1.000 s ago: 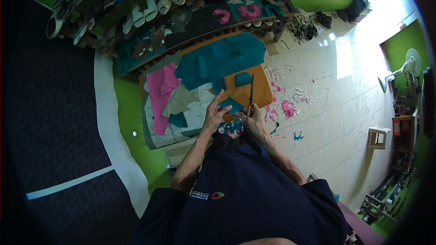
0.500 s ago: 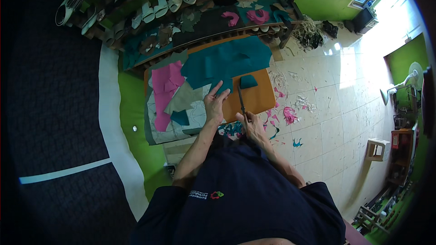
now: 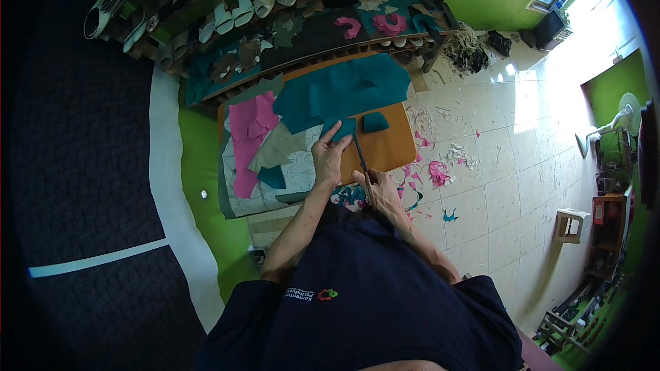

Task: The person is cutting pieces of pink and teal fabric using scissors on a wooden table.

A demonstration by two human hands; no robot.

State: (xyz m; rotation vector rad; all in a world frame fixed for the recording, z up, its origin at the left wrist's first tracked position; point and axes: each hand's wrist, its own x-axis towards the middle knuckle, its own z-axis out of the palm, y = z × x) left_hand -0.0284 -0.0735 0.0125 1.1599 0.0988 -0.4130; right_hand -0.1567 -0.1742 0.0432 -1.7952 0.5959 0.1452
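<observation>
My right hand [image 3: 381,189] is wrapped round the handles of a pair of dark scissors [image 3: 361,154]. Their blades point away from me, with the tips at the right edge of a small teal piece of material [image 3: 343,128]. Thumb and fingers of my left hand [image 3: 328,158] pinch that piece just in front of the larger teal sheet [image 3: 337,93]. A separate teal cut piece [image 3: 375,121] lies right of the scissor tips on the orange table top [image 3: 392,151]. Whether the blades are apart is too small to tell.
Pink pieces [image 3: 251,124], a grey-green piece [image 3: 278,148] and a pale sheet with drawn outlines [image 3: 299,172] cover the table's left side. Behind stands a wooden rack with several sandals [image 3: 243,8]. Pink scraps [image 3: 438,174] and pale shavings litter the tiled floor [image 3: 481,199].
My right hand and the scissors have shifted slightly left, bringing the tips from beside the loose cut piece to the edge of the held one. My left hand has barely moved.
</observation>
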